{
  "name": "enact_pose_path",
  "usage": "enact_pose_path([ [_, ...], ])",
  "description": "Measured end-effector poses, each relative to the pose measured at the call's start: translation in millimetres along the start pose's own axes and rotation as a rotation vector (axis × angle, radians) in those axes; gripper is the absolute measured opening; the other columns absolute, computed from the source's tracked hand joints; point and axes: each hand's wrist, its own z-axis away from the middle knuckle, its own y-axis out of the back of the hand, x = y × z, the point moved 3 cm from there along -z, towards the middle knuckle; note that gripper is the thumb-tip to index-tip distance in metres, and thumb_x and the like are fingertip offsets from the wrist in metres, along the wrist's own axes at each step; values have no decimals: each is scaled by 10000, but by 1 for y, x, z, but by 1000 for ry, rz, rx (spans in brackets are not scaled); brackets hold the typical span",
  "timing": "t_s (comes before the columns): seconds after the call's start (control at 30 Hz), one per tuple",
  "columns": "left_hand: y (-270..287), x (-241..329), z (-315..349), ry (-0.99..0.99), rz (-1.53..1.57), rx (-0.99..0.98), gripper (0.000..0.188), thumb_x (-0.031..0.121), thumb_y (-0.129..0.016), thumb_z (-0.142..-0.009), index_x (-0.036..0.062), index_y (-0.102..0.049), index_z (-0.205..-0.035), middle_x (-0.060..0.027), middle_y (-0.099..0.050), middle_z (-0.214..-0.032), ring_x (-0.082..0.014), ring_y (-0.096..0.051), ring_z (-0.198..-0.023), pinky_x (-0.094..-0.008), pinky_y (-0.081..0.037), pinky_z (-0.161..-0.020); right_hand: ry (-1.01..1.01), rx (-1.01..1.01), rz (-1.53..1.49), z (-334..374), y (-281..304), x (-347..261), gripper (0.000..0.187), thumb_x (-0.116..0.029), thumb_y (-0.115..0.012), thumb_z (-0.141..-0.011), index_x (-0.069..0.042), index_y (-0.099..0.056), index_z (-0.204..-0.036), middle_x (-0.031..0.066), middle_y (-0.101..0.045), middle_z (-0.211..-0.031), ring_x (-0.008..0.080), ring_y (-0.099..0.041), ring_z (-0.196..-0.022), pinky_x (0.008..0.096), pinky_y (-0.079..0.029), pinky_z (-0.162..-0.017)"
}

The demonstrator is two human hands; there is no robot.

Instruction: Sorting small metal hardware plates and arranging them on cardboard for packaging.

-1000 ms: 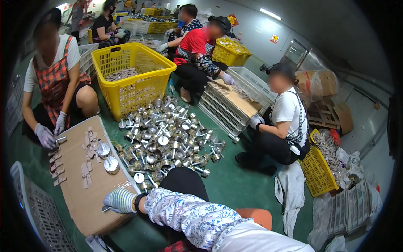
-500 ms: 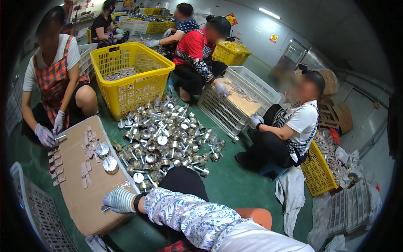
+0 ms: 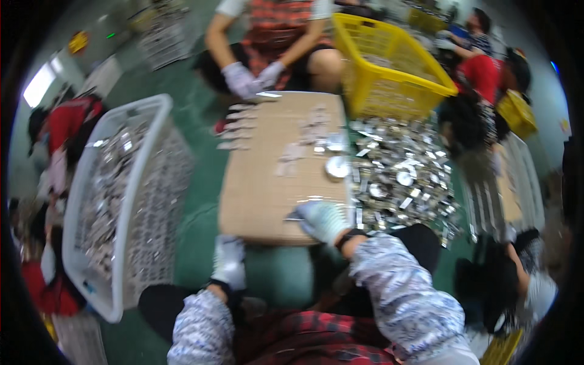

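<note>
My right hand (image 3: 322, 220), in a striped knit glove, rests on the front right of a brown cardboard surface (image 3: 255, 204). Its fingers are closed on a small, thin metal piece (image 3: 293, 217), mostly hidden and blurred. My left hand (image 3: 229, 263), in a pale glove, is low beside the cardboard's front left corner; motion smears its fingers. Farther up the cardboard stand two round metal cups (image 3: 337, 166) with stems. Flat beige pieces (image 3: 292, 159) lie left of them, and more pieces (image 3: 238, 126) line the left edge.
A heap of stemmed metal cups (image 3: 401, 176) covers the floor at right. A white crate (image 3: 131, 201) of parts stands at left, a yellow basket (image 3: 389, 91) at far right. Across the cardboard, a co-worker's gloved hands (image 3: 252, 80) hold a metal part. Other people sit farther off.
My view has swung left, bringing my left hand and the white crate's contents into sight. My right hand stays at the cardboard's front edge, still holding the small metal piece.
</note>
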Motion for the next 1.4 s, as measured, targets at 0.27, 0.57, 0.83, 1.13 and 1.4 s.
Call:
enact_pose_path([
  [0.27,-8,29,35,35,133,155,137,169,-610,-749,69,-526,-790,-84,-552,-667,-197,-504,-487,-297,-429,-431,34,-11,168,-10,-10,-18,209,-261,-594,-812,-99,-594,-944,135,-625,-830,319,-626,-747,442,-500,-659],
  [0.57,-11,29,34,100,127,157,109,135,-601,-753,60,-524,-765,-80,-551,-643,-181,-493,-450,-292,-443,-404,13,-17,183,-11,-5,-23,204,-255,-583,-820,-95,-596,-945,124,-629,-857,307,-628,-788,434,-504,-684],
  [0.83,17,5,5,-31,107,106,179,269,-552,-786,155,-495,-659,14,-481,-546,-143,-419,-405,-269,-323,-363,5,-32,32,-12,4,-27,190,-213,-605,-789,-79,-603,-924,170,-639,-888,363,-618,-867,469,-488,-781],
  [1.13,7,19,15,-77,101,171,85,184,-571,-760,133,-504,-755,-37,-506,-600,-156,-449,-444,-251,-371,-375,76,26,92,-9,-3,-17,209,-228,-585,-812,-60,-561,-935,154,-624,-836,349,-621,-791,453,-494,-694],
  [1.4,-6,16,19,-59,21,-31,141,283,-579,-853,167,-507,-889,27,-503,-750,-81,-470,-610,-204,-421,-578,27,47,104,-1,-2,-5,208,-224,-592,-809,-54,-564,-925,158,-615,-829,354,-616,-776,459,-493,-683],
])
